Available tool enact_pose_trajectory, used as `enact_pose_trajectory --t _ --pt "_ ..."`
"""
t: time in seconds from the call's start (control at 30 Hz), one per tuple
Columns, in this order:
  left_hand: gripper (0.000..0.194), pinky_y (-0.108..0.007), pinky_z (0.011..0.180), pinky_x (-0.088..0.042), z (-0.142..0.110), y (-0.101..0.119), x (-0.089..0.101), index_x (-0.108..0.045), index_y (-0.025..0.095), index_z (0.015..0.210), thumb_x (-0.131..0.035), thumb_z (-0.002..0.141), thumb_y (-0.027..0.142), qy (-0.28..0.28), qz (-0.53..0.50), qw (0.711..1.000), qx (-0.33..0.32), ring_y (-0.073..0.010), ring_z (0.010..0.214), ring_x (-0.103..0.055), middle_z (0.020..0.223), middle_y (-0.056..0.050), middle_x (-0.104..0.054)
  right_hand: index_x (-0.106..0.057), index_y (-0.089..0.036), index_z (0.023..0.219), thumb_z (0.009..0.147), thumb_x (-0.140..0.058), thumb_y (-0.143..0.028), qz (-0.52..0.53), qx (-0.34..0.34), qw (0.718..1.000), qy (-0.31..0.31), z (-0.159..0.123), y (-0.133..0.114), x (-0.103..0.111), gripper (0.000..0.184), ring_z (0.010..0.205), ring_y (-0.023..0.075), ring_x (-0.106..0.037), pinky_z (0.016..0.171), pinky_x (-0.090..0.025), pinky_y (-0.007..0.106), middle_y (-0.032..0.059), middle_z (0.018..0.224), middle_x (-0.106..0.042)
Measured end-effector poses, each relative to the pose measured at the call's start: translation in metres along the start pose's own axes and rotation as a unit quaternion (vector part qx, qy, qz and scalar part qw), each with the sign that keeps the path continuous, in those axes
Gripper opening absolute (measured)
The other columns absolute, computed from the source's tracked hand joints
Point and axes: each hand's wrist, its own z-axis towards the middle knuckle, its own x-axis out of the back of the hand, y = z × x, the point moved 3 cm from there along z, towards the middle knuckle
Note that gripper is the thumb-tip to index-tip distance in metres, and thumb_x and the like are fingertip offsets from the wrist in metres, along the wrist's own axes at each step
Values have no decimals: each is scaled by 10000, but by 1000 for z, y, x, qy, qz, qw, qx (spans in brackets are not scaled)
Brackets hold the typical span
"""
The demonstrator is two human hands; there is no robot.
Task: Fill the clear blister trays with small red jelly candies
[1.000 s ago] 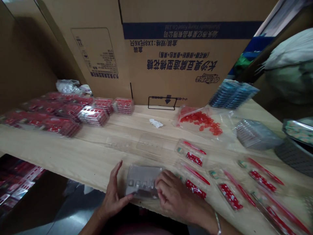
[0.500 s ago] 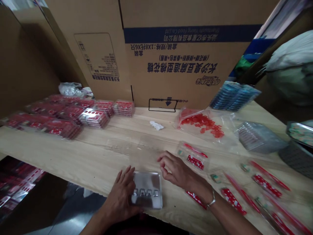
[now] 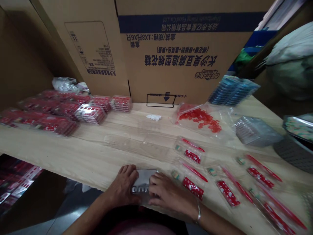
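A clear plastic tray (image 3: pixel 144 176) with a row of small square moulded hollows lies at the table's front edge, between both hands. My left hand (image 3: pixel 124 186) is closed around its left side, thumb low near the front edge. On the other side, my right hand (image 3: pixel 164 192) has curled fingers over the tray's right edge, partly covering it. Just right of that hand lies a filled clear tray with a red stick (image 3: pixel 195 172) and a red white-dotted packet (image 3: pixel 193 188).
More filled trays, each with a dotted packet (image 3: pixel 228 194), lie to the right. A bag of red pieces (image 3: pixel 199 117), stacked empty trays (image 3: pixel 256 131) and blue packs (image 3: pixel 232 91) stand behind. Red packs (image 3: pixel 90 113) are stacked left, before a cardboard box (image 3: pixel 181 75).
My right hand has come down and left onto the tray's right side, closing on it. The left hand has curled more tightly around the left side. The view has shifted slightly.
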Motion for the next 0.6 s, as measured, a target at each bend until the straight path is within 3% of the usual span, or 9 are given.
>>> enact_pose_trajectory --t 0.1,0.27,0.6 --pt "550 -423 842 -390 0 0 -3 -490 203 885 -827 493 390 4 9 1000 -5 -281 955 -472 1027 -68 -511 -624 -180 791 849 -654 -318 -27 -22 999 -4 2 -4 -5 153 874 170 -530 779 -395 291 15 884 -602" --pt "526 -424 844 -419 -1 1 -3 -491 197 879 -809 501 378 23 5 1000 -14 -285 957 -478 1026 -85 -516 -651 -193 827 839 -654 -386 -13 -23 1000 -9 1 -4 -5 194 889 185 -517 815 -379 328 20 898 -594" --pt "499 -441 884 -442 -3 3 -2 -504 180 896 -778 569 439 37 8 998 -42 -299 1008 -478 1064 -126 -527 -656 -175 805 885 -600 -318 -23 -28 999 -24 0 -11 -12 173 886 191 -484 835 -369 341 49 886 -579"
